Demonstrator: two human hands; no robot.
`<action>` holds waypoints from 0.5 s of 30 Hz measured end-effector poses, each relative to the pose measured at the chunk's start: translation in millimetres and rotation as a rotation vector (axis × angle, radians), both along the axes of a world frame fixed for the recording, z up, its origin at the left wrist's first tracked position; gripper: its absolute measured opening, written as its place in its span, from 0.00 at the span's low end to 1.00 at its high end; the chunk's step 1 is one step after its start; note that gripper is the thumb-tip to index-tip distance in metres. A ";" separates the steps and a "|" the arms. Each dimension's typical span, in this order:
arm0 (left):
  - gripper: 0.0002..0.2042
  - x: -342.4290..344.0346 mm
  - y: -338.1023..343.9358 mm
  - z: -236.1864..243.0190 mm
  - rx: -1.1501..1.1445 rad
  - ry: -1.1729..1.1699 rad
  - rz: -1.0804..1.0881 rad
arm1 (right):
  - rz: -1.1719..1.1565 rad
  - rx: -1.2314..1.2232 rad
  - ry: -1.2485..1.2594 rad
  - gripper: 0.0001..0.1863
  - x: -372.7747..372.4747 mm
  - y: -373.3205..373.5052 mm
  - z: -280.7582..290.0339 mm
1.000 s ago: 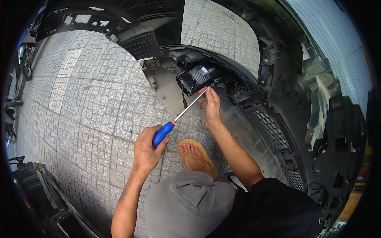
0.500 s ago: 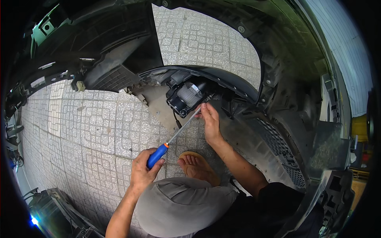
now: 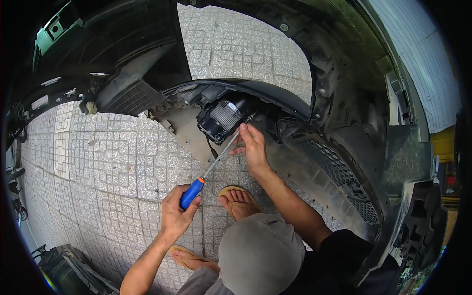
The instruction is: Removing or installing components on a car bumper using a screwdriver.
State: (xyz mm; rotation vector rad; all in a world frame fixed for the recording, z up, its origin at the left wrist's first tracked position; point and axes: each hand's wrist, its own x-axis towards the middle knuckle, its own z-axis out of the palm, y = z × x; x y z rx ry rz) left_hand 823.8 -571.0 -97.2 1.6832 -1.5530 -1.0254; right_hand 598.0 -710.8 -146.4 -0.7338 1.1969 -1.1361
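Observation:
My left hand (image 3: 176,214) is wrapped round the blue handle of a screwdriver (image 3: 191,194) with an orange collar. Its long metal shaft slants up and to the right. Near the far end, the thumb and fingertips of my right hand (image 3: 254,151) pinch the shaft, its other fingers loosely curled. They are beside a black lamp unit (image 3: 225,116) with a silver finned heat sink, set in a dark car bumper (image 3: 290,104). The screwdriver's tip is hidden behind my right fingers, so I cannot tell what it touches. A short black cable (image 3: 212,149) hangs from the unit.
The bumper arches across the far side and down the right, with a mesh grille (image 3: 339,169). Patterned paving (image 3: 108,162) lies beneath. My grey-clad knee (image 3: 260,253) and sandalled foot (image 3: 239,200) are close below my hands. Another black car part (image 3: 73,268) lies at lower left.
The view has shifted, so the bumper and lamp appear slightly further left. My knee has moved right and lower, and a second foot shows. Both hands keep their hold on the screwdriver.

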 end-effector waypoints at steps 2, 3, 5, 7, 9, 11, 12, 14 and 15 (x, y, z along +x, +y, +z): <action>0.14 1.1 -1.9 2.4 0.117 -0.040 -0.022 | -0.003 0.010 0.014 0.19 0.7 -0.1 -2.8; 0.14 2.3 -2.3 1.8 0.117 -0.039 -0.026 | -0.003 0.021 0.024 0.20 0.8 0.5 -2.9; 0.13 4.7 -2.8 0.1 0.086 -0.021 0.000 | 0.015 0.001 0.046 0.20 -2.9 -1.6 -4.0; 0.13 3.5 -2.9 1.2 0.112 -0.001 0.002 | 0.036 -0.017 0.066 0.20 -5.2 -1.9 -4.0; 0.12 2.3 -2.5 1.5 0.137 0.015 0.005 | 0.014 -0.008 0.082 0.21 -5.0 -0.8 -3.2; 0.12 2.3 -1.9 0.8 0.118 0.006 -0.004 | 0.019 -0.014 0.128 0.21 -8.5 -2.4 -6.4; 0.12 3.2 -1.6 -0.7 0.120 0.005 -0.007 | 0.024 -0.019 0.181 0.21 -9.9 -2.0 -7.2; 0.12 5.3 -3.2 -4.0 0.075 -0.012 -0.029 | 0.016 -0.028 0.186 0.21 -7.9 -1.5 -7.4; 0.12 5.2 -4.0 -4.1 0.074 -0.012 -0.035 | 0.009 -0.041 0.194 0.21 -7.9 -1.7 -7.6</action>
